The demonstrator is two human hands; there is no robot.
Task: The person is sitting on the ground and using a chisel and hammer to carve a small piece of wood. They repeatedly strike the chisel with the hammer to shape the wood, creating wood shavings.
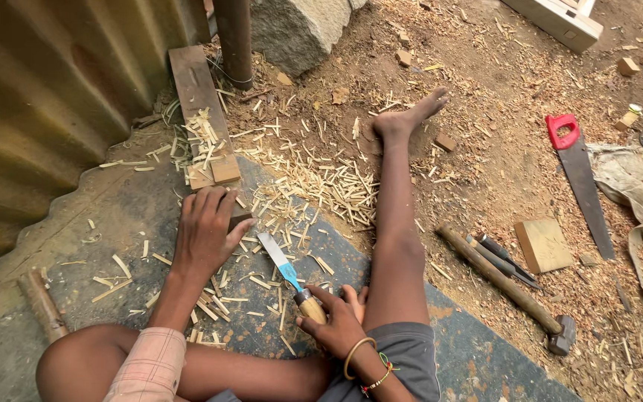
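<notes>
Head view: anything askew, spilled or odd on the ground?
Pale wood chips lie strewn across the mat and dirt around the plank under the left hand. The right hand holds a chisel. Hammer and handsaw lie loose nearby.

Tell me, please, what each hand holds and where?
Right hand grips the chisel by its wooden handle; left hand presses down on the wooden plank.

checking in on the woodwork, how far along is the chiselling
Done: pale shavings litter the ground, so much wood is already cut. In hand: left hand presses the wood piece; right hand grips the chisel, blade off the wood. How much remains isn't clear.
</notes>
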